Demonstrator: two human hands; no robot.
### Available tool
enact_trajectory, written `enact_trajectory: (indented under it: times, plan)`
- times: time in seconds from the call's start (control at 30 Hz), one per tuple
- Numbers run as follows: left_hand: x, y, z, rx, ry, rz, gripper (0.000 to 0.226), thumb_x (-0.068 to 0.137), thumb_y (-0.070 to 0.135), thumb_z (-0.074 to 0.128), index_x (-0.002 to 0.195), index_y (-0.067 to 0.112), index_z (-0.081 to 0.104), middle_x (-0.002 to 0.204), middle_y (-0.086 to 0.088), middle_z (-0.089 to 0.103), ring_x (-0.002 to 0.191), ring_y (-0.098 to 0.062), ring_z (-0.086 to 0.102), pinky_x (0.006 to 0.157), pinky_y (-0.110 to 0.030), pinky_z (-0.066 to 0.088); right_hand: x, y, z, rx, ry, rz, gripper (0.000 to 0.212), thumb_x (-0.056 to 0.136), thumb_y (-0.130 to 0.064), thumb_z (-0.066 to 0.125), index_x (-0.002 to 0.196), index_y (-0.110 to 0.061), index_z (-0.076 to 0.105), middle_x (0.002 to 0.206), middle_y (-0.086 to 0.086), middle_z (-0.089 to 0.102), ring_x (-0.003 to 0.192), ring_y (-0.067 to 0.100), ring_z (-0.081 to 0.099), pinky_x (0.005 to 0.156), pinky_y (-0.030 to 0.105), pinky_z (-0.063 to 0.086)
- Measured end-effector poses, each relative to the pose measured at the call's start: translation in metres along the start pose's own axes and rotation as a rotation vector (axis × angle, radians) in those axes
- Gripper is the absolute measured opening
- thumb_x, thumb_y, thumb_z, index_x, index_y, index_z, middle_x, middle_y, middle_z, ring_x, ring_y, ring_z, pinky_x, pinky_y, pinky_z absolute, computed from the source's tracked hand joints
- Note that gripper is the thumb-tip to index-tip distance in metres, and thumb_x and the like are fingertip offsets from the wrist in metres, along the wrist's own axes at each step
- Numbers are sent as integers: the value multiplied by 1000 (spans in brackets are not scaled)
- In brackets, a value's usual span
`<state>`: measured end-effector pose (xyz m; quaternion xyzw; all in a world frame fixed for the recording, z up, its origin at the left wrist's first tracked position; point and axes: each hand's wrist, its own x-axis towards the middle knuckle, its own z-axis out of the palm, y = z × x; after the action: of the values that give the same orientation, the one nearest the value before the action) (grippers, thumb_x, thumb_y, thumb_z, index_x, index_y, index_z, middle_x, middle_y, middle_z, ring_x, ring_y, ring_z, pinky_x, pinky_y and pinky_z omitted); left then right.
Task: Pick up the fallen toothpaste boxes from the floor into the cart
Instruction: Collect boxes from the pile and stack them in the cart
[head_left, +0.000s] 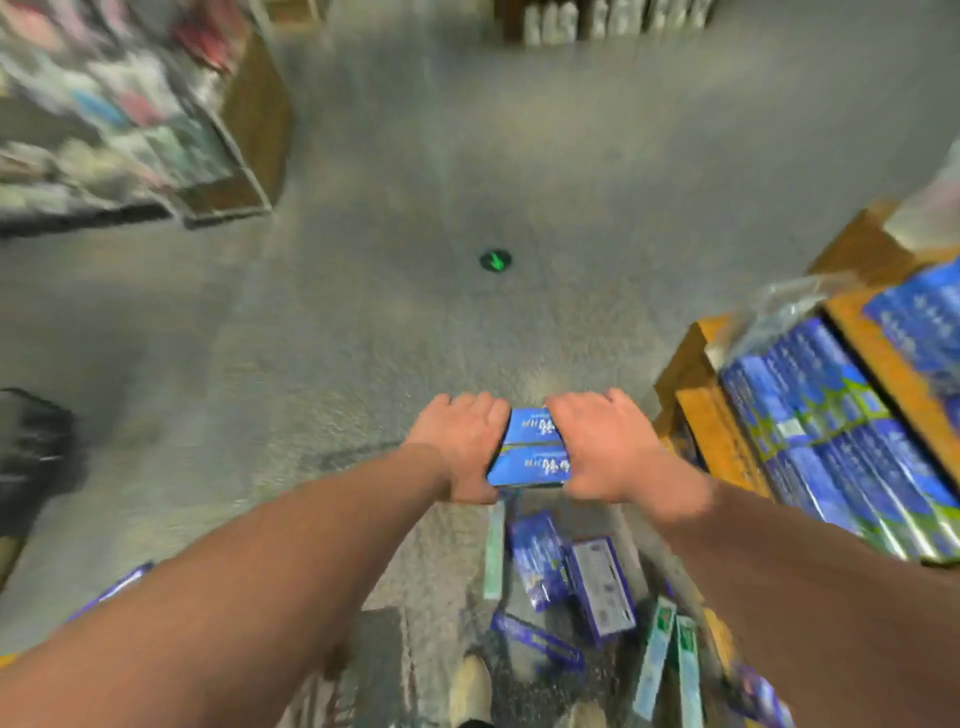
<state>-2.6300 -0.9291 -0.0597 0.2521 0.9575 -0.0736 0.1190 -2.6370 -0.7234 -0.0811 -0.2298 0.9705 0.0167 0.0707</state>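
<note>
Gripping blue boxes (531, 451); hands (462, 447) probably hide ends.

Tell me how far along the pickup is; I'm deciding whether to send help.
Partly done at most. In hand: the left hand and right hand clamp two stacked blue toothpaste boxes between them, above the floor. Left: several loose boxes lie scattered below the hands near a shoe. Blue boxes fill the cardboard cartons on the right; whether that's the cart is unclear.

Both bare arms stretched forward, palms down; left hand (460, 447) and right hand (605, 447) side by side, fingers curled over, grip closed on blue boxes (531, 453) between them
</note>
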Motion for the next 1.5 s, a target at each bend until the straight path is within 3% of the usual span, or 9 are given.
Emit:
enact_trajectory:
  times: [0.27, 0.43, 0.53, 0.77, 1.07, 1.17, 1.27, 1.5]
  plan:
    - [-174, -50, -116, 44, 184, -422, 79, 60, 62, 79, 115, 19, 41, 116, -3, 54, 107, -28, 56, 86, -39, 44, 4, -111, -180, -149, 233, -375, 56, 56, -50, 66, 104, -30, 45, 98, -7, 60, 95, 23, 63, 79, 37, 41]
    - [-306, -48, -123, 43, 219, -678, 85, 56, 65, 77, 120, 21, 42, 115, 0, 54, 105, -25, 56, 87, -40, 46, -23, -211, -224, -173, 285, -657, 57, 54, -50, 65, 98, -31, 35, 98, -8, 56, 94, 23, 60, 74, 37, 33]
    - [-387, -38, -112, 63, 199, -836, 88, 54, 68, 75, 121, 20, 43, 114, 0, 55, 104, -26, 57, 86, -40, 48, -45, -280, -233, -180, 301, -835, 63, 56, -51, 67, 110, -28, 44, 105, -7, 59, 98, 23, 60, 78, 37, 36]
    - [-549, -20, -75, 45, 126, -1083, 93, 55, 69, 78, 125, 19, 42, 118, -2, 57, 108, -27, 59, 91, -40, 50, -101, -434, -226, -171, 307, -1098, 83, 55, -56, 72, 127, -27, 44, 118, -4, 58, 111, 24, 58, 92, 42, 42]
    - [-689, -66, 6, -50, 70, -1253, 96, 58, 70, 73, 132, 21, 36, 121, 0, 55, 109, -24, 57, 92, -39, 49, -116, -619, -192, -204, 318, -1242, 74, 50, -53, 73, 114, -28, 47, 108, -5, 62, 102, 25, 63, 85, 40, 43]
    - [-724, -84, 45, -105, 37, -1286, 97, 56, 73, 73, 130, 21, 39, 121, 0, 56, 108, -24, 58, 92, -40, 50, -117, -671, -160, -192, 254, -1255, 69, 49, -54, 74, 107, -29, 45, 102, -6, 61, 98, 24, 63, 81, 40, 44]
    - [-748, -90, 94, -220, -27, -1318, 99, 54, 71, 76, 130, 21, 38, 121, 0, 55, 108, -24, 57, 93, -42, 51, -122, -713, -123, -231, 150, -1293, 75, 51, -56, 77, 113, -28, 46, 110, -4, 61, 105, 25, 61, 86, 41, 42]
    - [-770, -76, 188, -525, -13, -1513, 81, 61, 63, 78, 118, 22, 37, 117, 2, 50, 107, -22, 52, 89, -37, 45, -115, -796, -55, -385, -36, -1497, 69, 57, -47, 78, 115, -27, 45, 111, -6, 58, 107, 22, 58, 86, 41, 36]
